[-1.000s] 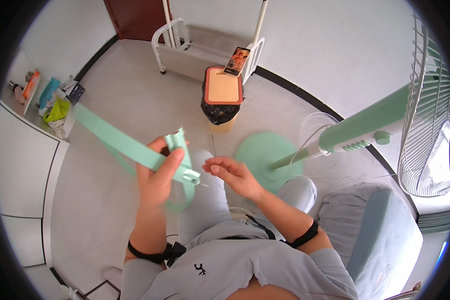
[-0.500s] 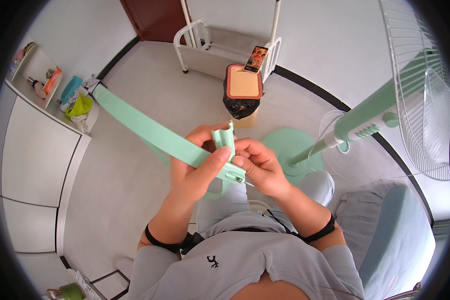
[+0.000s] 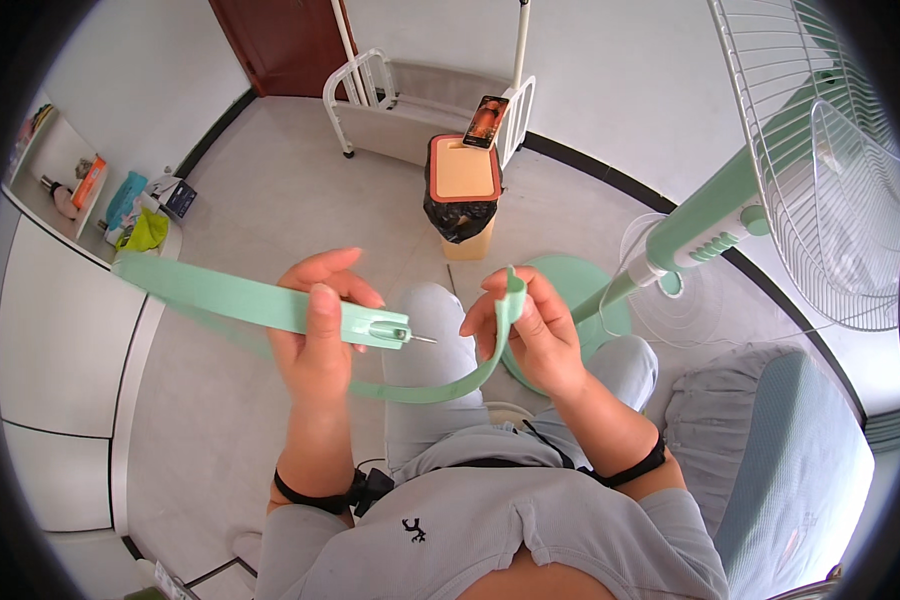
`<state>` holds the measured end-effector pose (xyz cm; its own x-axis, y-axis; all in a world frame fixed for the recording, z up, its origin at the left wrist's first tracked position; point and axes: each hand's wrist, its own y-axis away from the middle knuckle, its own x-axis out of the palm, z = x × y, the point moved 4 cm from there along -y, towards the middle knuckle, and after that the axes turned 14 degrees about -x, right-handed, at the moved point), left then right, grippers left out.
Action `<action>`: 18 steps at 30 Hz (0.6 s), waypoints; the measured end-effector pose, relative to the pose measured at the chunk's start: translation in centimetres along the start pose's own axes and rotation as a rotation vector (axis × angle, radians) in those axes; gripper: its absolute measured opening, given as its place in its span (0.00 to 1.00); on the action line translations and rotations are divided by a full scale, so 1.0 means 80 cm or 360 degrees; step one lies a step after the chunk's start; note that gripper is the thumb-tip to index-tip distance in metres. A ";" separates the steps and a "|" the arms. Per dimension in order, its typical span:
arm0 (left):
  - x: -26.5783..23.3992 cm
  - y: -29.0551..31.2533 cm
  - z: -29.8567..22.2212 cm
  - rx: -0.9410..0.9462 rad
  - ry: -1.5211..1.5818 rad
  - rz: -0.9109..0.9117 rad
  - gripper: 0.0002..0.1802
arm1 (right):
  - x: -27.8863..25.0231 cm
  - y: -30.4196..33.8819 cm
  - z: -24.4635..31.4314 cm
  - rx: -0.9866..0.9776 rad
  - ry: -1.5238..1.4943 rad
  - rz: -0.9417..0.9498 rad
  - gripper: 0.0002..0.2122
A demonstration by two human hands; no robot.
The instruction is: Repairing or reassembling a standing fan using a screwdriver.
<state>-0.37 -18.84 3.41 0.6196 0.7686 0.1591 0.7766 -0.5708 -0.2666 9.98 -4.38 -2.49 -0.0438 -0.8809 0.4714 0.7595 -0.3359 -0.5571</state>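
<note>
A mint-green plastic fan guard ring (image 3: 215, 297) is split at its two ends and loops out to the left. My left hand (image 3: 315, 325) is closed on one end, thumb on top. From that end a thin metal screw (image 3: 423, 340) sticks out to the right, beside an oval recess. My right hand (image 3: 540, 335) pinches the other, shaped end (image 3: 511, 300) between thumb and fingers. The two ends are apart, and the band sags between them above my legs.
To the right stands a green floor fan (image 3: 705, 220) with a white wire guard (image 3: 820, 190) and round base (image 3: 590, 275). Ahead is a lidded bin (image 3: 465, 178), a phone (image 3: 486, 122) leaning at its back. A cabinet (image 3: 60, 350) lines the left; a padded seat (image 3: 800, 460) is at right.
My hands have moved apart, drawing the ring's two ends away from each other. The left end has swung flatter, and its screw now shows clear. The view has shifted slightly.
</note>
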 end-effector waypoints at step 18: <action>-0.006 0.001 -0.019 0.0383 -0.0274 0.0059 0.20 | -0.013 0.004 0.028 -0.0502 0.0300 -0.0048 0.27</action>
<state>-0.44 -19.66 4.77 0.6029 0.7977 -0.0128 0.6916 -0.5306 -0.4901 11.73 -2.84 -1.59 -0.2041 -0.9051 0.3730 0.5199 -0.4231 -0.7420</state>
